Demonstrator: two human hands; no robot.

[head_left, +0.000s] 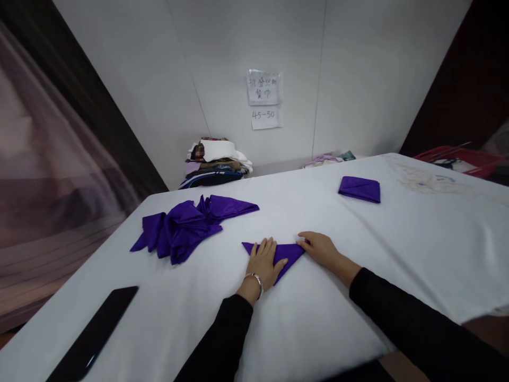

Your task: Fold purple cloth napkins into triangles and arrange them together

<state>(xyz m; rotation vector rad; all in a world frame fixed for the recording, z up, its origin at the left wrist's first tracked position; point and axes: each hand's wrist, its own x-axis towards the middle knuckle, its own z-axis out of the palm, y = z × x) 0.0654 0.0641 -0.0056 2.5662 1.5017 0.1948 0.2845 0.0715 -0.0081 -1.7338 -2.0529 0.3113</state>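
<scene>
So there's a plain pale wall (139,69) at the back with two handwritten paper signs (264,87) stuck on it, the lower one reading 45-50. A pinkish curtain (51,159) hangs off to the left, and a messy stack of clothes (217,164) sits just past the far edge of the table (302,212), which has a white cloth over it.

The main thing is a purple triangle of fabric (287,252), lying flat around the middle of the table, more toward the near edge. The left hand (264,262) is palm down right on top of it, fingers together and thumb stuck out, with a silver bracelet (260,286) on the wrist. The right hand (320,248) is at its right tip, thumb and finger a bit apart; can't tell if it's really pinching the fabric.

A rumpled purple pile (186,228) is near the far left corner, a neat purple square (360,189) lies toward the far right corner, and a black slab (97,329) is down by the left edge.
</scene>
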